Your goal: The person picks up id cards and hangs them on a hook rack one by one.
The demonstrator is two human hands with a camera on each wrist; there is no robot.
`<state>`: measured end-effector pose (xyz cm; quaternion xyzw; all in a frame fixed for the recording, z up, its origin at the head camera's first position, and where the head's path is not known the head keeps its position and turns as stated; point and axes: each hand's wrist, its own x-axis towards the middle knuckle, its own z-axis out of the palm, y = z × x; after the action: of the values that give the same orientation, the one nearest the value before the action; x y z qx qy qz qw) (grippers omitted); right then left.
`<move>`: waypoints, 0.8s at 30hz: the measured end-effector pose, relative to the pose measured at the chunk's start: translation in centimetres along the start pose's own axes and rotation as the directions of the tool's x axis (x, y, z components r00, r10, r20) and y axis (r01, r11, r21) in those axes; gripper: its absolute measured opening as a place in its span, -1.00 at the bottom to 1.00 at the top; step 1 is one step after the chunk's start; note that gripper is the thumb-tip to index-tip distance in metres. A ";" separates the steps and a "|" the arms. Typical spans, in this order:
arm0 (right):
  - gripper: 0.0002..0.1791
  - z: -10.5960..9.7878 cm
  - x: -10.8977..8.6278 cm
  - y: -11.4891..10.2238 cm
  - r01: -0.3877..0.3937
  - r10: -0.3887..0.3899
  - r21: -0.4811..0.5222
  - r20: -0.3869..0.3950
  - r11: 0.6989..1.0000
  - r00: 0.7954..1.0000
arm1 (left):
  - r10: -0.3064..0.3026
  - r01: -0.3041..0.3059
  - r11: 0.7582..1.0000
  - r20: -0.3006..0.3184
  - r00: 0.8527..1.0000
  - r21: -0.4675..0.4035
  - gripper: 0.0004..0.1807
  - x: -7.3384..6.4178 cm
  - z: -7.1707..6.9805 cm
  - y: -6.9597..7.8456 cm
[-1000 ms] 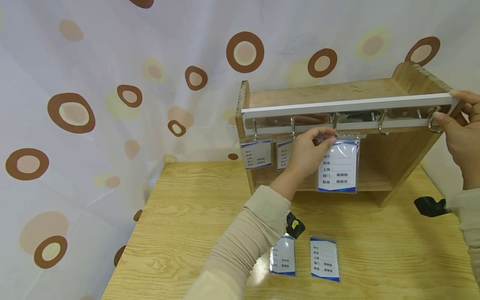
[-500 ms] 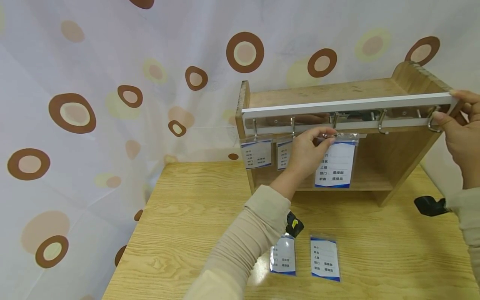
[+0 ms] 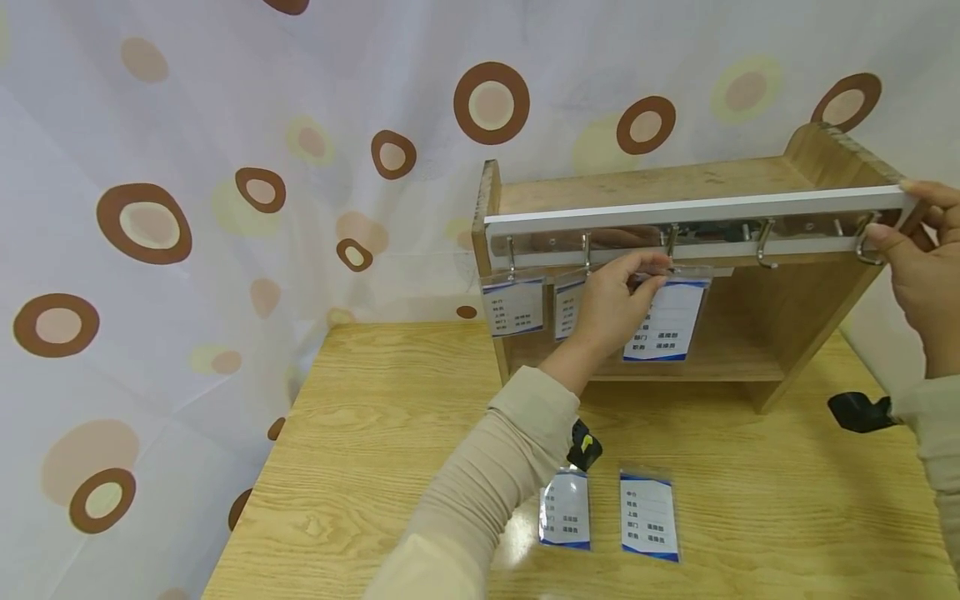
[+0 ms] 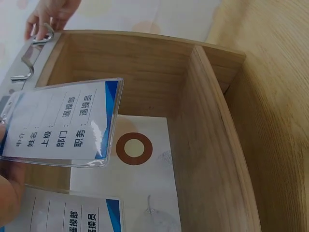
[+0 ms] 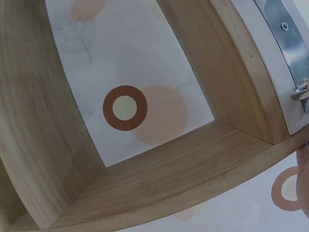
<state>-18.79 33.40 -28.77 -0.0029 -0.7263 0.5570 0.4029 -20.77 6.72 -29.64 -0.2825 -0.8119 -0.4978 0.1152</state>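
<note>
Badge [image 3: 667,323] hanging below left fingers [image 3: 647,260], pinched at top; right fingers [image 3: 891,242] gripping hook rack [image 3: 708,231].

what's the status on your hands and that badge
Left hand pinches clear plastic badge with blue-edged white card at middle silver metal hook. Right hand grips right end of white-and-silver hook rail. Left fingers obscure whether it's hooked.

Gathered beige sleeves [image 3: 476,479]; black wrist cameras [image 3: 861,412], one yellow-marked
</note>
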 end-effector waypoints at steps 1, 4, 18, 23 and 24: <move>-0.54 0.0 0.0 0.0 0.001 -0.001 -0.007 -0.001 1.000 1.000 | 0.002 -0.002 1.000 -0.001 1.000 0.002 -0.81 0.0 0.0 0.0; -0.53 -0.1 0.0 0.0 0.002 -0.002 -0.039 -0.005 0.999 1.000 | -0.004 0.004 1.000 -0.006 1.000 0.013 -0.80 0.0 0.0 0.1; -0.52 -0.2 0.3 0.2 -0.026 0.026 -0.035 -0.007 0.999 1.000 | -0.025 0.026 0.999 -0.019 1.000 0.046 -0.79 0.0 0.1 0.2; -0.53 -0.2 0.3 0.4 -0.008 0.009 -0.081 0.001 0.997 1.000 | -0.038 0.038 0.999 -0.017 0.999 0.007 -0.74 -0.3 0.0 -0.3; -0.54 -0.3 0.2 0.4 -0.003 0.003 -0.095 0.003 0.995 1.000 | -0.044 0.044 0.999 -0.020 0.999 -0.005 -0.73 -0.5 0.0 -0.4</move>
<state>-18.98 33.87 -28.96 -0.0223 -0.7525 0.5224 0.4004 -20.58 6.43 -30.14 -0.2597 -0.8157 -0.5047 0.1116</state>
